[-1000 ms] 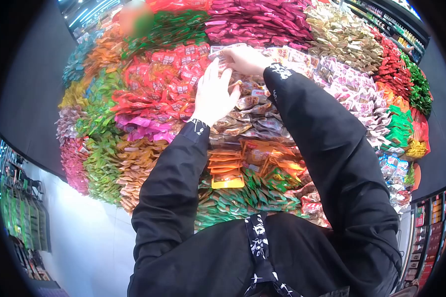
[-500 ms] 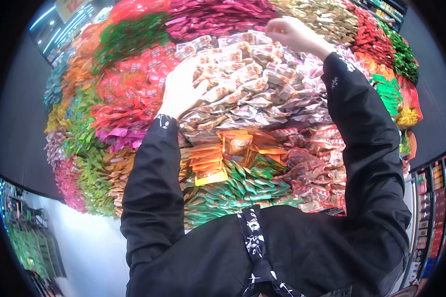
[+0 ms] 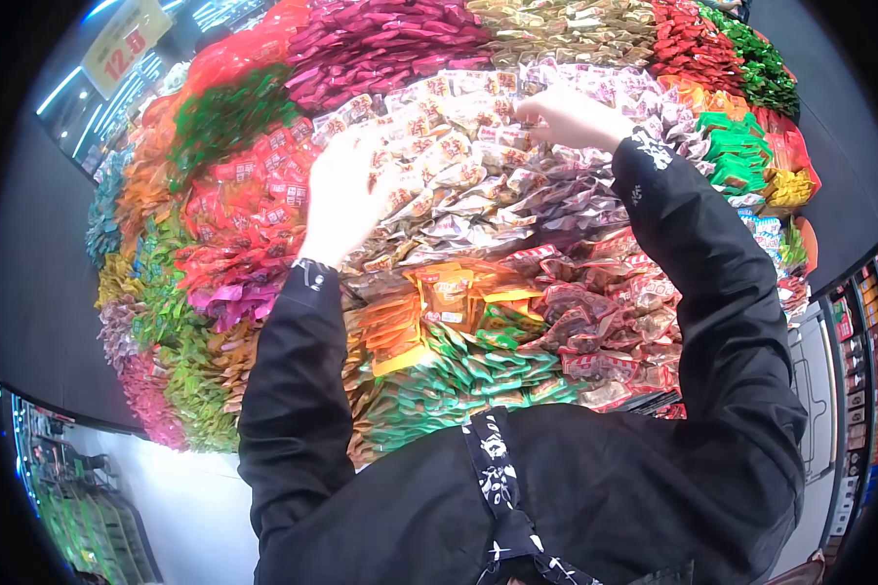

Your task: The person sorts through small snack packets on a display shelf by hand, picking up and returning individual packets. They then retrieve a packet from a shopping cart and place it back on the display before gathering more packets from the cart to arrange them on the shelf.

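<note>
White packets point(image 3: 452, 148) between left hand point(image 3: 346, 190) at eleven o'clock, opening unclear, and half-curled right hand point(image 3: 578, 119) at one; holds unclear.

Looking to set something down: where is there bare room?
The pale floor shows bare between the left sleeve and the green shelving. Packets crowd around the left hand and right hand, leaving no visible gap.
</note>
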`<move>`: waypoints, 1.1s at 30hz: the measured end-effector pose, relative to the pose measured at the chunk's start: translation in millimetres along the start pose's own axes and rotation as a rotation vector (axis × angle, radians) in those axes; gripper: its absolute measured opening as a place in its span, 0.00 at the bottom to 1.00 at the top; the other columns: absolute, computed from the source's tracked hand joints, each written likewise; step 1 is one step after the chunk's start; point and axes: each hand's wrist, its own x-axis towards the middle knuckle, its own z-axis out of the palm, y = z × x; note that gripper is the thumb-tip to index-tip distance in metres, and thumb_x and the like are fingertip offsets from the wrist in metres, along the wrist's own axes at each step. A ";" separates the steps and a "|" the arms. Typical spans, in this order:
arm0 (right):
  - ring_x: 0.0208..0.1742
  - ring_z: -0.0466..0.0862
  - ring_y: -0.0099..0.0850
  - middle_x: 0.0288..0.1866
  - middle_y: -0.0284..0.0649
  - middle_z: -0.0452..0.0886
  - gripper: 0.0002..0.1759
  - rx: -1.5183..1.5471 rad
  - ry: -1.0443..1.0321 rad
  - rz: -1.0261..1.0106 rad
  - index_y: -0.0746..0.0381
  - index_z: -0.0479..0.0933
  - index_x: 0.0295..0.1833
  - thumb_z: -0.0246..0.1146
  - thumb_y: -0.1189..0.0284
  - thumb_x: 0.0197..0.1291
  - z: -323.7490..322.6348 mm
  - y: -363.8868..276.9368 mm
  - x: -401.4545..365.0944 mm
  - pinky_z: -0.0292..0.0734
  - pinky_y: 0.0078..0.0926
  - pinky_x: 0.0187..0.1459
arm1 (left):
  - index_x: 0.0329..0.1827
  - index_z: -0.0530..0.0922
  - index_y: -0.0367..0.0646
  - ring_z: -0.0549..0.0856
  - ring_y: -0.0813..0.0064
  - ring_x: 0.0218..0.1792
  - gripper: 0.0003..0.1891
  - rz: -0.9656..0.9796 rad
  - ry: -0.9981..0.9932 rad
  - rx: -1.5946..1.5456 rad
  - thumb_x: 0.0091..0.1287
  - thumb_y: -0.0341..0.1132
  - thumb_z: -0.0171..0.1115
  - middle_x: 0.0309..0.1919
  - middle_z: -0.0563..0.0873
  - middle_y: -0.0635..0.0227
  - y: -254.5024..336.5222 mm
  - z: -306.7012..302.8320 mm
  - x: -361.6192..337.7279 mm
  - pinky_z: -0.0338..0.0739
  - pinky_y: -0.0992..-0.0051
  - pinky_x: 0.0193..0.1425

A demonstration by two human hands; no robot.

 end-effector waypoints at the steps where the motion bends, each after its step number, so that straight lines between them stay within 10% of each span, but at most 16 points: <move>1: 0.36 0.82 0.45 0.31 0.46 0.81 0.11 -0.006 -0.088 -0.005 0.60 0.77 0.39 0.62 0.68 0.51 2.6 0.8 0.7 0.75 0.38 0.38 | 0.64 0.68 0.39 0.68 0.54 0.64 0.26 0.085 -0.044 0.020 0.64 0.41 0.58 0.60 0.72 0.49 17.4 -4.2 2.8 0.60 0.62 0.68; 11: 0.37 0.81 0.45 0.33 0.47 0.80 0.08 0.070 0.121 0.062 0.60 0.76 0.39 0.60 0.67 0.56 -14.5 -16.9 13.2 0.74 0.38 0.39 | 0.65 0.67 0.43 0.66 0.56 0.66 0.28 0.134 -0.082 0.117 0.64 0.48 0.56 0.61 0.71 0.53 37.8 26.5 -12.1 0.56 0.58 0.69; 16: 0.30 0.79 0.23 0.30 0.39 0.80 0.10 0.278 0.264 0.079 0.59 0.73 0.47 0.58 0.67 0.63 -39.4 -37.5 45.4 0.73 0.24 0.33 | 0.60 0.71 0.38 0.70 0.54 0.61 0.26 -0.015 0.116 0.001 0.64 0.46 0.56 0.57 0.75 0.51 -7.9 29.0 3.8 0.62 0.58 0.64; 27: 0.39 0.83 0.43 0.35 0.46 0.83 0.12 0.228 0.356 0.015 0.57 0.77 0.46 0.58 0.65 0.59 3.9 -86.6 166.1 0.76 0.37 0.43 | 0.51 0.75 0.40 0.77 0.57 0.51 0.17 -0.248 0.225 -0.049 0.62 0.40 0.56 0.46 0.80 0.56 -47.7 44.9 -1.8 0.69 0.59 0.56; 33: 0.40 0.83 0.44 0.38 0.47 0.83 0.10 0.137 -0.002 -0.095 0.58 0.79 0.44 0.58 0.69 0.57 29.7 -87.1 190.8 0.76 0.37 0.44 | 0.53 0.72 0.39 0.74 0.50 0.51 0.17 -0.270 0.296 -0.128 0.63 0.36 0.56 0.51 0.73 0.50 -40.0 47.0 -8.1 0.71 0.58 0.55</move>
